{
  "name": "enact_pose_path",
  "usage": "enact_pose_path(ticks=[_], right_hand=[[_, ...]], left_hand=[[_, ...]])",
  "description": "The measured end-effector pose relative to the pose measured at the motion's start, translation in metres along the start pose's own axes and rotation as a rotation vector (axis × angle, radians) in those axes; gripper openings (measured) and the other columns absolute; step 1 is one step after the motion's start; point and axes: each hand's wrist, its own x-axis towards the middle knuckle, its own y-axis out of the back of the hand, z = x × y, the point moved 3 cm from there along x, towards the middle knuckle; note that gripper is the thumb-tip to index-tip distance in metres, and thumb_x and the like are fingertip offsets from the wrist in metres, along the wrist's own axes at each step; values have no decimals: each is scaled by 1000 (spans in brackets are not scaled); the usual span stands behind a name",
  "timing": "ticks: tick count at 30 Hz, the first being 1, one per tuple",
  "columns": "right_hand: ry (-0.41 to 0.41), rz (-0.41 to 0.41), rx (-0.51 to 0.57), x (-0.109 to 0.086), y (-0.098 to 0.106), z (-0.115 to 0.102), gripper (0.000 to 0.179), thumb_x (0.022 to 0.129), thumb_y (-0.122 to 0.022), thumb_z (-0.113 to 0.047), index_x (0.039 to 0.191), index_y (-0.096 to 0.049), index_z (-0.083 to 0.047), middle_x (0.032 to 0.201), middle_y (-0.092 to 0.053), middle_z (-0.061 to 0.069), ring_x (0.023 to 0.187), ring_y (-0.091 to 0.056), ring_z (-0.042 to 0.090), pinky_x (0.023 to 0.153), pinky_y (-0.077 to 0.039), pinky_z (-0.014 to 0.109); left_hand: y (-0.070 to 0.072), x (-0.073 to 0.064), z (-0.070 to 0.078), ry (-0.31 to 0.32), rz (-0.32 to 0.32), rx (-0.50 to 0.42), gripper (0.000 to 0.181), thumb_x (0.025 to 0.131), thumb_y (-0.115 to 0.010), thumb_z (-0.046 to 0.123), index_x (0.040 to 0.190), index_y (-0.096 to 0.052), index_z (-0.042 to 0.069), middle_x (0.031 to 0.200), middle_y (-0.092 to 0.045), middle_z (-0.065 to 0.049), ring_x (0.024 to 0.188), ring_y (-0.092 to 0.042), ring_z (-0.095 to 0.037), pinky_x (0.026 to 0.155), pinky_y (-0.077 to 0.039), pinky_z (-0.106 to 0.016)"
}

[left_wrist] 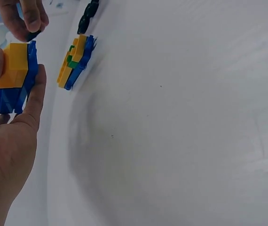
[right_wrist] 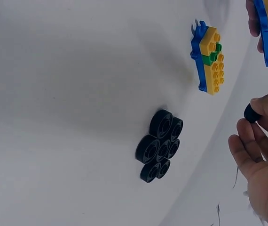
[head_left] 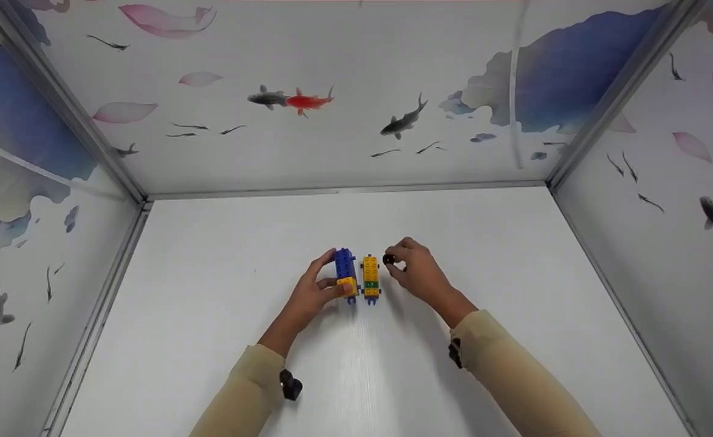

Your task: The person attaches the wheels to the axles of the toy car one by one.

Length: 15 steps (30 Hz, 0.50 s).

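One left hand (head_left: 309, 294) gripped blue-and-yellow plastic-brick body (head_left: 344, 264), centre-frame; right hand (head_left: 419, 272) pinched round black wheel (head_left: 388, 259); any slackening might drop it.

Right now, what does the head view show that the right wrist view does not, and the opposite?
Only the head view shows the left sleeve, the right sleeve and the red fish on the back wall. Only the right wrist view shows the whole group of black wheels on the table; from the head, the right hand may cover them. Both show the yellow, green and blue toy on the table, the left hand holding the blue and yellow toy, and the right hand pinching a small black piece.
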Motion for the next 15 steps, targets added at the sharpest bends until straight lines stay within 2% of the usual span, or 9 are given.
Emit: enact_pose_path(ticks=[8, 15], right_hand=[[40, -13, 70, 6, -10, -9, 28, 103, -78, -6, 131, -77, -3, 122, -71, 15, 114, -77, 34, 104, -64, 52], [37, -21, 113, 10, -15, -15, 30, 103, -78, -8, 133, -77, -8, 125, -72, 11, 114, -78, 26, 106, -64, 43]], left_hand=[[-2, -3, 1, 6, -10, -26, 97, 96, -88, 37, 174, -32, 34, 184, -25, -4, 145, -63, -33, 127, -45, -62], [-2, -4, 1, 17, -28, -14, 96, 94, -89, 44, 172, -34, 40, 183, -29, 1, 148, -61, -31, 129, -43, -62]])
